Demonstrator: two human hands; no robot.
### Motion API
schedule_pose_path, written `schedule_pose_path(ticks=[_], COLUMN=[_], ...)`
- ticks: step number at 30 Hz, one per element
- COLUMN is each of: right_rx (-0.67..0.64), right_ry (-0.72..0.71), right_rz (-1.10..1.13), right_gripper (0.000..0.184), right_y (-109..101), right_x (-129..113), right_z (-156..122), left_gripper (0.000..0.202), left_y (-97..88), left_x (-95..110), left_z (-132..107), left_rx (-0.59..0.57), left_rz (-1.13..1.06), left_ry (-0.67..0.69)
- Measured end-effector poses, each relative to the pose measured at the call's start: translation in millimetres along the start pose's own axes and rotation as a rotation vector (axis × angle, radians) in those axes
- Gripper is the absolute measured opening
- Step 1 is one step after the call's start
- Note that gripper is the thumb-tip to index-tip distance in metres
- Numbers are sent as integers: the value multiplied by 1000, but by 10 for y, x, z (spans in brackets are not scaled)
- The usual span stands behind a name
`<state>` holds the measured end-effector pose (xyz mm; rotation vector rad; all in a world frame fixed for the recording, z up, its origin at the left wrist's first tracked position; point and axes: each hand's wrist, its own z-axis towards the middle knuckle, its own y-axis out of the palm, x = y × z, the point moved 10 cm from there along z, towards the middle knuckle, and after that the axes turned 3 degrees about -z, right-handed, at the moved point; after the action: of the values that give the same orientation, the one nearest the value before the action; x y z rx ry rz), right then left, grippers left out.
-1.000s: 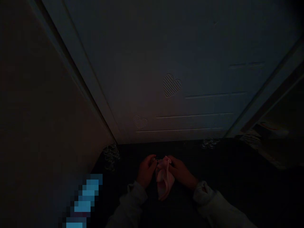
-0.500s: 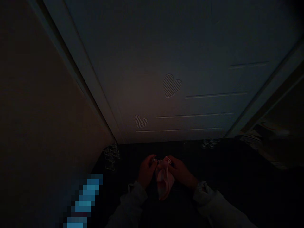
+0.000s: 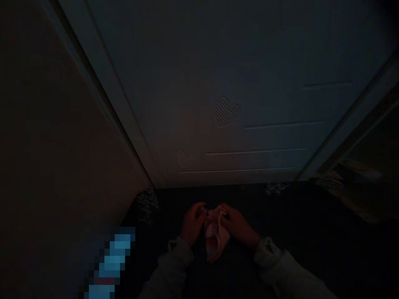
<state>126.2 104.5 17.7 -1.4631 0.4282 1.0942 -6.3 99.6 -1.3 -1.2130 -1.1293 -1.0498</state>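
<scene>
In the dim head view, my right hand [image 3: 234, 222] is closed on the top edge of a pink cloth piece [image 3: 215, 238], which hangs down in loose folds with a pale edging. Just to its left is my left hand [image 3: 193, 220], its thumb and fingers pinched on a small shiny, ring-like piece [image 3: 203, 209]. This piece lies close to the cloth's top edge; whether it is fastened there I cannot tell in the low light. Both hands are over the dark surface [image 3: 237, 270].
A pile of shiny rings [image 3: 147, 205] lies by the wall at left, and a smaller group of rings [image 3: 276, 189] lies near the white door [image 3: 174, 83] with embossed hearts. Blurred items [image 3: 352, 174] are at right. A pixelated bright blue strip [image 3: 109, 261] shows at lower left.
My hands and the cloth have stayed almost in place; the cloth's lower folds have shifted slightly. The picture is a little darker.
</scene>
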Motion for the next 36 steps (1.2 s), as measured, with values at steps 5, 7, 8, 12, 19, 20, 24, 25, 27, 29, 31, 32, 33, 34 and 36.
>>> schedule_pose_path(ticks=[5, 7, 8, 12, 19, 20, 24, 25, 27, 29, 31, 32, 33, 34, 36], right_rx=[20, 25, 27, 12, 6, 5, 6, 10, 18, 24, 25, 29, 31, 36, 48], right_ry=[13, 13, 11, -3, -11, -12, 24, 35, 52, 67, 78, 78, 75, 72, 78], right_rz=[97, 139, 156, 206, 200, 207, 251, 264, 290, 313, 336, 344, 350, 353, 353], right_gripper=[8, 10, 11, 18, 15, 14, 15, 16, 17, 17, 15, 14, 13, 13, 13], right_y=[-22, -26, -28, -21, -21, -18, -10, -12, -17, -19, -14, -16, -16, -20, -29], right_x=[16, 23, 23, 1, -13, -9, 39, 49, 64, 78, 92, 96, 97, 100, 117], right_z=[-7, -5, -4, -3, -9, -9, -8, -8, -9, -8, -7, -6, -5, -4, -3], left_gripper=[30, 32, 33, 32, 33, 34, 42, 43, 41, 38, 36, 36, 36, 35, 33], left_y=[2, 3, 5, 31, 56, 63, 72, 69, 58, 55, 56, 55, 51, 47, 36], left_x=[3, 8, 14, 58, 54, 45, -7, -17, -28, -31, -33, -33, -30, -26, -22], left_z=[-10, -12, -14, -24, -27, -27, -28, -28, -26, -25, -26, -27, -29, -31, -36], left_rx=[-2, -3, -4, -28, -42, -50, -71, -71, -66, -66, -67, -66, -63, -60, -54], left_rz=[-20, -26, -28, -22, -37, -42, -60, -64, -66, -66, -83, -95, -106, -114, -127], left_ry=[-2, 2, 5, 15, -13, -12, -5, -2, 4, 1, -14, -22, -25, -25, -24])
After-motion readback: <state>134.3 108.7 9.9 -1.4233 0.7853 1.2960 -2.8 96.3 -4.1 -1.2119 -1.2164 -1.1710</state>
